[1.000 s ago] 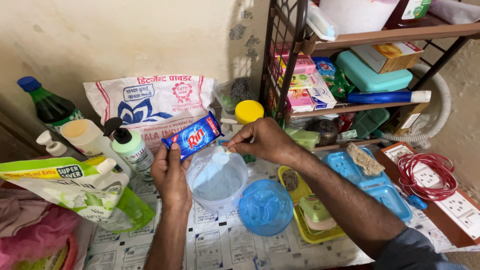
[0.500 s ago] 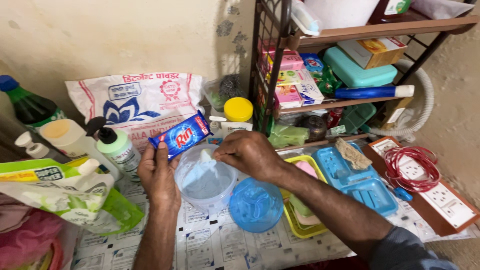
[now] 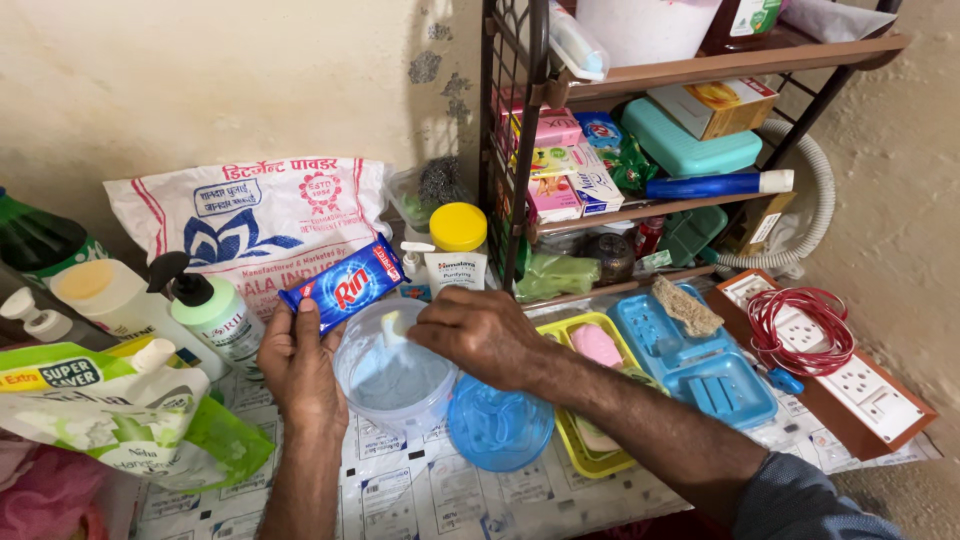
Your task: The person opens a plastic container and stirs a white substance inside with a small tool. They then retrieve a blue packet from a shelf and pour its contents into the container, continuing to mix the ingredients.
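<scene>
At far left, a green refill pouch (image 3: 120,415) and a pump bottle (image 3: 212,312) stand on the table (image 3: 420,495), which is covered with printed sheeting. Left hand (image 3: 300,365): fingers clamped on a blue detergent bar wrapper (image 3: 345,285), held above the rim of a clear round container (image 3: 392,380). Right hand (image 3: 478,335): fingers pinched on a small white piece over the container mouth. Recommended practice: keep the container steadied and the pinched piece centred over the opening. A blue lid (image 3: 498,425) lies beside the container. Further right sit a yellow soap tray (image 3: 590,345), a blue soap case (image 3: 700,365), a red cable coil (image 3: 800,330) and a shelf rack (image 3: 640,210) against a plain plaster wall (image 3: 250,80).
</scene>
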